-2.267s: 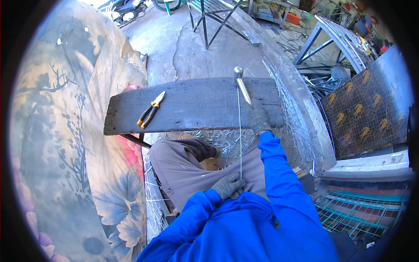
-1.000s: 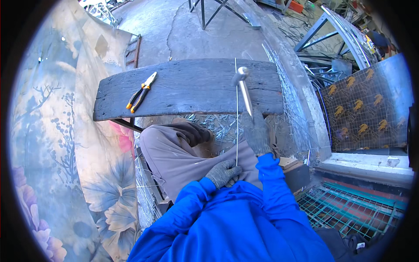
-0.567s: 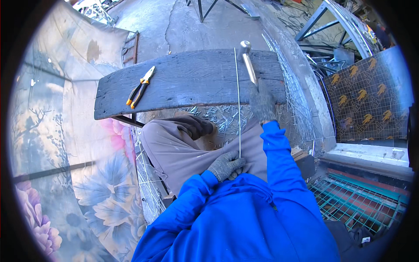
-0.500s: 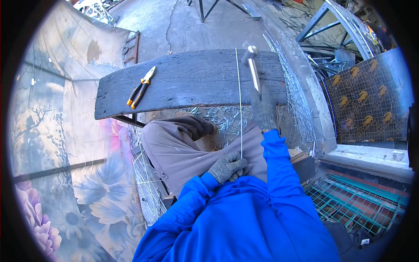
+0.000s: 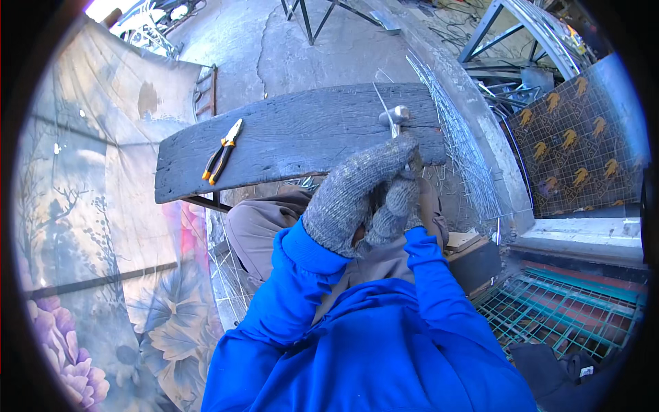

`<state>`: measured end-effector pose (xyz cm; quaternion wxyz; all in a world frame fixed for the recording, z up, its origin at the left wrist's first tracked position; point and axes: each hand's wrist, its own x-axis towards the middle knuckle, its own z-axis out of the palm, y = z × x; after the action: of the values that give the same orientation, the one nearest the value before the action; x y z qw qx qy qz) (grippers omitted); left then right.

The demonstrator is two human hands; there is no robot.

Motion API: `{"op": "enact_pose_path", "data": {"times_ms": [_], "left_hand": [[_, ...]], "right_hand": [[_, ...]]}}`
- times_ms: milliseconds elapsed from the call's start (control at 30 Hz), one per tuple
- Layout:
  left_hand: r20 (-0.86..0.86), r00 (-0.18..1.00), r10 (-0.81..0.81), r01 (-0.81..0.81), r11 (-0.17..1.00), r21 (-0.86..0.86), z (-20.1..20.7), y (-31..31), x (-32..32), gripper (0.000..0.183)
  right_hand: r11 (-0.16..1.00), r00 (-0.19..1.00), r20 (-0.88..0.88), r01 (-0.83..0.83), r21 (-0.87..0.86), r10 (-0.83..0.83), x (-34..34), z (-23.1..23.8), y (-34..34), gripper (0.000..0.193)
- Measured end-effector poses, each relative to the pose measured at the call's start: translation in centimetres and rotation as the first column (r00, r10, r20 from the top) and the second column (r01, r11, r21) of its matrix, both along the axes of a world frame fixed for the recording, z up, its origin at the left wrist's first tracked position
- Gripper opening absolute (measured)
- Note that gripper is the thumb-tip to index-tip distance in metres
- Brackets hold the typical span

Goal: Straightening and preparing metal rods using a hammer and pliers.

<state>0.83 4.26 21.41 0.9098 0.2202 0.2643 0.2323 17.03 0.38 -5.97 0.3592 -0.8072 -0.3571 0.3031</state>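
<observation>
A thin metal rod [image 5: 381, 97] was seen right of centre in the upper part of the frame, its long axis slanted slightly, with the free tip pointed up and a little to the left, near the upper edge of a dark wooden bench [image 5: 281, 141]. Its lower run was lost to view at the head of a hammer [image 5: 394, 115]; whether the two were touching could not be told. The hammer was held up in front of the bench's right part, its handle aimed almost straight up the frame and its head set crosswise, nearly level, the right end slightly the higher. The rod was pale, slender and straight where it was exposed. The hammer was of silvery metal, its rounded head darker toward the left end, and only a short, shiny piece of handle was left uncovered.

The middle of the frame was filled by the left hand [image 5: 360, 192], gloved in grey knit; its fingers were pressed together and bent toward the right, but what was pinched by them could not be told. The right hand [image 5: 410, 218] was largely covered by the left, so the state of its fingers could not be told. On the bench's left part, pliers [image 5: 228, 141] with black and orange handles were laid, tip toward the upper right
</observation>
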Motion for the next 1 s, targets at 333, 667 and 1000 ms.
{"op": "enact_pose_path", "data": {"times_ms": [333, 667, 1000], "left_hand": [[0.103, 0.994, 0.027, -0.003, 0.974, -0.228, -0.4, 0.0, 1.6, 0.035], [0.068, 0.979, 0.19, -0.175, 0.966, -0.19, -0.9, -0.4, 2.0, 0.046], [0.079, 0.978, 0.192, -0.165, 0.95, -0.266, -0.1, -0.6, 2.0, 0.056]], "right_hand": [[0.993, 0.998, -0.053, -0.038, 0.113, 0.044, 1.1, -1.9, 0.2, 0.07], [1.0, 1.0, 0.006, -0.029, 0.013, 0.028, 1.0, -0.6, 0.2, 0.072], [0.999, 0.999, -0.025, -0.038, -0.012, 0.038, 1.1, -0.6, 0.3, 0.067]]}}
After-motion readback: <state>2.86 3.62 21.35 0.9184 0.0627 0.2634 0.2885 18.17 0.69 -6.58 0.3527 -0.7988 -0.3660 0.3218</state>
